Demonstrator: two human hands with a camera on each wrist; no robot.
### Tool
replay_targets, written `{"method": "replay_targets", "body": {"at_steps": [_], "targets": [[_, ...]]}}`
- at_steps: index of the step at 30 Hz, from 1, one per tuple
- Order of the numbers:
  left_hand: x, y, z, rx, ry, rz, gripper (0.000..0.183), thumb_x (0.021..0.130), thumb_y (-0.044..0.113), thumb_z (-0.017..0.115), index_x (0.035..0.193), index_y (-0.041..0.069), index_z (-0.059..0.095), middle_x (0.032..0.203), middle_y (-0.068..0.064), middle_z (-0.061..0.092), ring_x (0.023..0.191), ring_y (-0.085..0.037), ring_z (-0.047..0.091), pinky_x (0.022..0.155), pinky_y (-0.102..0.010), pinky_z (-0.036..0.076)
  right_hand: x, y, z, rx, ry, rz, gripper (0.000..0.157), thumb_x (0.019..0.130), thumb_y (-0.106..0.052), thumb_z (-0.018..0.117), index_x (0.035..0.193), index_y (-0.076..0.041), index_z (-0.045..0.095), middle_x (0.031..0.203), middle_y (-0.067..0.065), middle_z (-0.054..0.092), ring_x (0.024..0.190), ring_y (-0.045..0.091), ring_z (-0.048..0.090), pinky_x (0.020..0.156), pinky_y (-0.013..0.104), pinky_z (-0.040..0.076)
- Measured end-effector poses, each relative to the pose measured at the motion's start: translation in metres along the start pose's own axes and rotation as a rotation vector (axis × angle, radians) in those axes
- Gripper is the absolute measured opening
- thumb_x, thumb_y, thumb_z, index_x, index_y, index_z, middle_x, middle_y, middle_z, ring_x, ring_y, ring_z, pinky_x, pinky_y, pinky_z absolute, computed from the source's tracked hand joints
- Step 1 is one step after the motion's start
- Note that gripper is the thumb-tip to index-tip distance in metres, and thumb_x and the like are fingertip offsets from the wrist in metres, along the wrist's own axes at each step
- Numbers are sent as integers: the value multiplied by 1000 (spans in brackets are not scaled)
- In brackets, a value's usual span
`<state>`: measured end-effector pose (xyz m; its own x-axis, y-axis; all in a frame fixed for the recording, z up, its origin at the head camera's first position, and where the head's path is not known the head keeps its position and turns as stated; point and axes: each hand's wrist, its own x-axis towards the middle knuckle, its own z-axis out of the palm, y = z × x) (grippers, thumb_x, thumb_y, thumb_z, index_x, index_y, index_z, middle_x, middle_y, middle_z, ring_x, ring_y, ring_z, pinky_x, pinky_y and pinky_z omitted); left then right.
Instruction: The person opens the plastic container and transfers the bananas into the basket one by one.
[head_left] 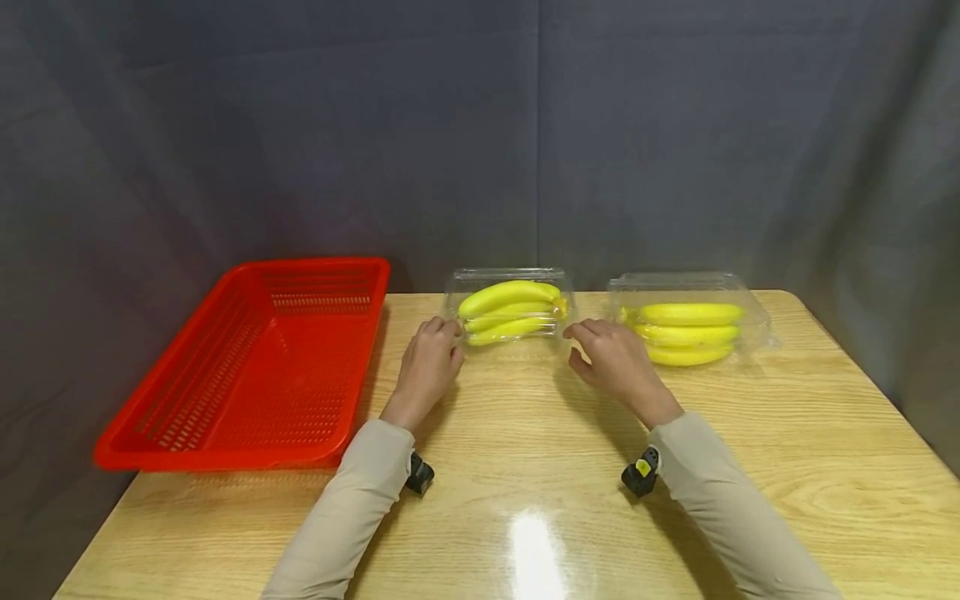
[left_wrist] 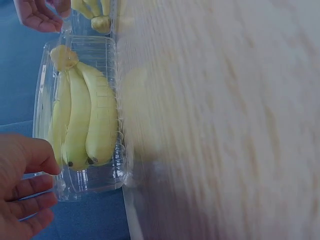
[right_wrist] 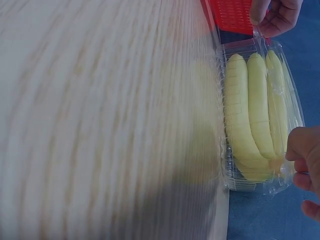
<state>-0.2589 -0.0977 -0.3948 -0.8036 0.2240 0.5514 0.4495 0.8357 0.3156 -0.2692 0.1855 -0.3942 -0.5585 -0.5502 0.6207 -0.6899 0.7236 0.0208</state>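
Observation:
A clear plastic clamshell box [head_left: 510,342] with a bunch of bananas [head_left: 510,293] inside stands near the back of the table, between my hands. My left hand [head_left: 431,358] is at its front left corner; the right wrist view shows thumb and fingertips pinching the clear rim. My right hand [head_left: 611,358] is at the front right corner. Its fingertips are bent close to the rim, with a gap showing between them and the thumb. Whether the lid is fastened I cannot tell. A second clear box [head_left: 753,321] of bananas [head_left: 690,335] sits to the right, behind my right hand.
A red slotted plastic basket [head_left: 358,367] stands left of my left hand, its side close to my forearm. Dark cloth [head_left: 480,150] hangs behind the light wooden table [head_left: 525,450].

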Motion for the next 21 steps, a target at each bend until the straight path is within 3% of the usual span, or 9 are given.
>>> {"method": "replay_targets", "body": {"at_steps": [9,21], "targets": [[1,2,1,19,-12,-6,15,79,-8,65,93,-4,69,89,-13,65,85,-29,60,75,-38,51,2,1,3,-24,-21,-16,18,76,0,70,93,-3,68,80,8,66,66,25,61,50,37,47],[6,1,2,110,20,40,11,79,-6,69,87,0,72,84,-11,65,81,-30,62,71,-43,50,6,1,3,-4,-75,4,18,77,4,69,93,-4,67,79,7,65,67,23,57,48,32,43]]}}
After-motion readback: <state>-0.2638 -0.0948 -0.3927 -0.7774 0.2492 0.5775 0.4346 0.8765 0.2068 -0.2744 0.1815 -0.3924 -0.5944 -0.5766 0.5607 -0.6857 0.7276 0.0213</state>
